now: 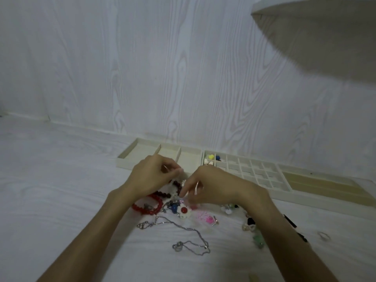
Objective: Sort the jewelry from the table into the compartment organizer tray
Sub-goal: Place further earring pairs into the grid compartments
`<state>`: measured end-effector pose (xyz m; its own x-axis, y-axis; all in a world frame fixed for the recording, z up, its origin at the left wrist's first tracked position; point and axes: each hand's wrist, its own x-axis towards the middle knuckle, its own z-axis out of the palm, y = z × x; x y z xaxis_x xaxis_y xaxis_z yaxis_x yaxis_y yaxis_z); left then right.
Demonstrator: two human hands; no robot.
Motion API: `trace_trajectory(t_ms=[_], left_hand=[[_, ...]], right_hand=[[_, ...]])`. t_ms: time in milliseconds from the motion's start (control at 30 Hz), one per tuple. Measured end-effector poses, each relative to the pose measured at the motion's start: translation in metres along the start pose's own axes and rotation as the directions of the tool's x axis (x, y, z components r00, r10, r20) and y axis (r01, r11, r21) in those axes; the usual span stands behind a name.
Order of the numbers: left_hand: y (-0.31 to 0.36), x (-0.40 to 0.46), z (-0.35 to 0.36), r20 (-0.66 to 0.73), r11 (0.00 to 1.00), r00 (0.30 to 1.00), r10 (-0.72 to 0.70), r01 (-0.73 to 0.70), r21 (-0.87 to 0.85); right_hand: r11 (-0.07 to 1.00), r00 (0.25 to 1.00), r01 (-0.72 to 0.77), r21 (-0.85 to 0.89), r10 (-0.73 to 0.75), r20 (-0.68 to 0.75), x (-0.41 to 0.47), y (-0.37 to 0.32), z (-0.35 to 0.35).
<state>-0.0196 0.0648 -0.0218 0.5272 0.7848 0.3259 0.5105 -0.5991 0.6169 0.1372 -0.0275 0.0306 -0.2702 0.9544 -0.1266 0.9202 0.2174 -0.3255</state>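
Two surfaces: white wood-grain worktop carrying everything, with a wall of the same grain behind
Tray: long cream compartment organizer tray against the wall; wide bins at its left end, a grid of small cells in the middle, long slots at the right; only the grid's near-left cells hold anything, a few small yellow, blue and white pieces
Pile: loose jewelry lies on the worktop in front of the tray, just below both hands; most of it looks unsorted
Left hand: left hand raised over the pile, grip narrow, thumb and forefinger pinching something small and pale; what it is, I cannot tell
Right hand: right hand beside it, fingers curled down toward the heap; its grip looks near closed on a thin strand, but I cannot tell for certain
Bracelets: bright red bead bracelet and dark red bead bracelet lie touching beneath the left hand
Chain: thin silver necklace chain trails nearest the viewer
Charm: white flower charm with a red centre sits in the middle of the heap
Step advice: probably teasing one piece free; lift slowly, hold the neighbours down, and clear any snagged chain before carrying it to a matching compartment
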Motion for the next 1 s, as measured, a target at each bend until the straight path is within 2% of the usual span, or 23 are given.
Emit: trace_trajectory(t_ms=[167,267,433,533,600,733,867,1000], left_hand=[[0.003,-0.004,-0.005,-0.194,0.985,0.977,-0.085,0.053,-0.165],[0.003,-0.003,-0.006,-0.212,0.928,0.964,-0.157,0.070,-0.366],[0.009,-0.002,-0.009,-0.069,0.804,0.975,-0.212,0.134,-0.579],[0.018,-0.002,-0.011,0.106,0.750,0.971,-0.213,0.233,-0.619],[0.022,-0.003,-0.010,0.197,0.753,0.959,-0.201,0.280,-0.596],[0.025,-0.004,-0.004,0.222,0.819,0.962,-0.160,0.255,-0.514],[0.039,0.000,0.004,0.248,0.736,0.967,-0.049,0.203,-0.646],[0.054,0.019,0.020,0.224,0.724,0.972,0.070,0.105,-0.682]], right_hand=[[1.000,0.999,0.021,0.010,-0.021,-0.028,0.015,-0.001,0.020],[0.998,0.998,0.053,-0.038,-0.055,-0.042,0.020,-0.002,0.026],[0.991,0.995,0.082,0.107,-0.075,-0.064,0.021,0.004,0.016],[0.959,0.992,0.086,0.270,-0.057,-0.113,0.014,0.007,0.002],[0.909,0.982,0.101,0.405,-0.026,-0.188,0.005,0.009,-0.011],[0.777,0.948,0.143,0.613,0.070,-0.309,-0.010,0.017,-0.030],[0.690,0.903,0.183,0.700,0.164,-0.397,-0.012,0.029,-0.037],[0.612,0.863,0.217,0.760,0.244,-0.443,-0.014,0.044,-0.043]])
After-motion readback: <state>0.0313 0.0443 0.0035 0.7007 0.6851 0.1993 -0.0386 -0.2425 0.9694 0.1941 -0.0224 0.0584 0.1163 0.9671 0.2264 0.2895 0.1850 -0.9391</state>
